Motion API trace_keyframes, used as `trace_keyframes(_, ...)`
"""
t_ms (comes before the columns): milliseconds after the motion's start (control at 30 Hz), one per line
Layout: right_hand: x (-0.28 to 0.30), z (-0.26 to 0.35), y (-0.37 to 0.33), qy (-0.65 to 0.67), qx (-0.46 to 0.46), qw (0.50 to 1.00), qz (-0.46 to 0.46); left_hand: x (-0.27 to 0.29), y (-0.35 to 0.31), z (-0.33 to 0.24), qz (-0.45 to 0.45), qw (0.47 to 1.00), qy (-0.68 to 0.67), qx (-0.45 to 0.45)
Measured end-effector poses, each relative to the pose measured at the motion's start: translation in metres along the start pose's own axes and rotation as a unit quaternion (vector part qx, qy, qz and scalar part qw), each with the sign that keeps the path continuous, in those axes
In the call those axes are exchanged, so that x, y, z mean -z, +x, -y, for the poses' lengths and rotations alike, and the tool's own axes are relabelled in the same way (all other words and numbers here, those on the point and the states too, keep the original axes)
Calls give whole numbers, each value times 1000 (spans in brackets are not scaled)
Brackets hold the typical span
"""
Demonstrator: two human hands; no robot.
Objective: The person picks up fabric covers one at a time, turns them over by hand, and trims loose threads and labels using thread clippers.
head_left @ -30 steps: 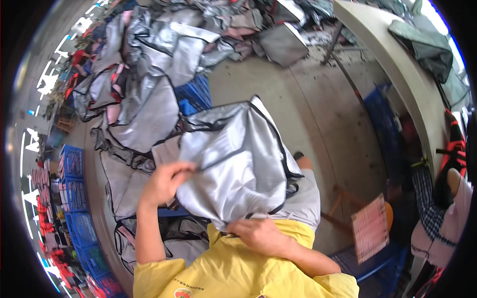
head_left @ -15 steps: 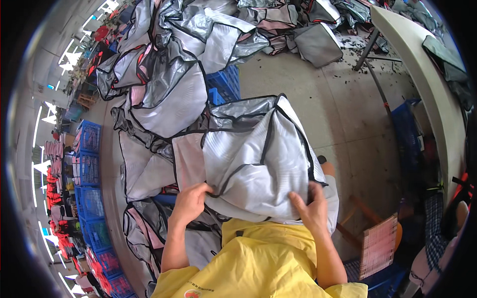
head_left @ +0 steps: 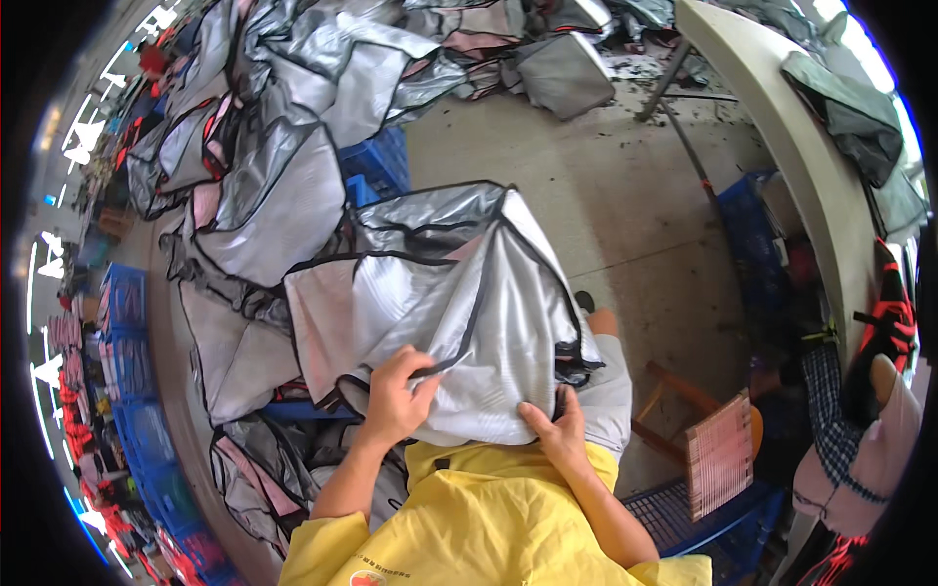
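Note:
A silver foil insulated bag with black edge binding lies across my lap, its far side standing up in folds. My left hand is closed at the bag's near left part, thumb and fingers pinching a strip of black binding. At the near right side my right hand grips the bag's edge, thumb on the silver face and fingers partly hidden behind it. A dark bunched bit of binding shows just beyond that hand.
Heaped silver bags fill the far left, partly over a blue crate. Blue crates line the left. On the right stand a pale table, a wooden chair and a seated person in part.
My left hand has lifted and moved inward over the bag, drawing the black binding with it. The right side of the bag has folded inward, and the whole view has shifted.

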State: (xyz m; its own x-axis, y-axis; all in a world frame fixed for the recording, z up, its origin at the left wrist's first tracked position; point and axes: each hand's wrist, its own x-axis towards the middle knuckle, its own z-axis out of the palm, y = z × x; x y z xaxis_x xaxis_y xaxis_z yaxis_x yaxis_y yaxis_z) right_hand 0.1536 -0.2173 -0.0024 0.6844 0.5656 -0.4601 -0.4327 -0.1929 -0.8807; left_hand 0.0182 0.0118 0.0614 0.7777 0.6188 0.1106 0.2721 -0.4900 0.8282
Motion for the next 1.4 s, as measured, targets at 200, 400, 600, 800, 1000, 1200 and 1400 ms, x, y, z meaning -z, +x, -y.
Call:
trace_keyframes(200,41,-9,-10,63,-74,993,-70,-4,-36,16,-76,987,-139,32)
trace_keyframes(400,57,80,40,-4,157,987,-44,-5,-60,-2,-25,994,-106,21)
trace_keyframes(600,-26,166,110,-295,206,932,-54,-28,-62,-35,39,993,-103,-50)
trace_keyframes(800,-139,163,167,-687,247,684,1,-45,-69,-44,-25,996,6,-87)
trace_keyframes(1000,-110,126,193,-710,208,672,14,-9,-53,-62,189,980,37,-50)
trace_keyframes(1200,-92,136,119,-561,245,791,-10,92,77,9,-108,986,128,17)
trace_keyframes(1400,-65,137,110,-550,333,762,-80,70,95,81,75,984,160,-34)
